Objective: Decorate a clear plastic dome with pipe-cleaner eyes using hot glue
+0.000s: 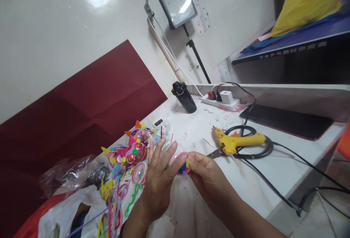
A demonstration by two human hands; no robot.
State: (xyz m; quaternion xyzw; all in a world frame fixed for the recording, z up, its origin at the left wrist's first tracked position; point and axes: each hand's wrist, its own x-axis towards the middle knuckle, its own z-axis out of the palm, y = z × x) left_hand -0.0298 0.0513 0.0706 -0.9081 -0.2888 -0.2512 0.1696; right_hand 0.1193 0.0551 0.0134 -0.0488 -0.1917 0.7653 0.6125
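A small clear round ball (182,168) with pink edging and blue and yellow pieces is between my two hands, over the white tabletop. My left hand (161,176) grips its left side with the thumb in front, the other fingers reaching up behind. On the right, my right hand (203,170) pinches the edge near the yellow piece; its fingertips are partly hidden. Left of my hands lie colourful decorated fish-like figures (136,153) and loose fuzzy craft stems (133,198). A yellow hot glue gun (232,141) rests to the right, its black cord coiled beneath it.
Behind stand a black bottle (184,97), a white power strip (220,101) with plugs, and a lamp (177,6) on a pole. A dark flat tablet-like panel (287,121) lies back right. Plastic bags (73,209) crowd the lower left. Cords cross the right table edge.
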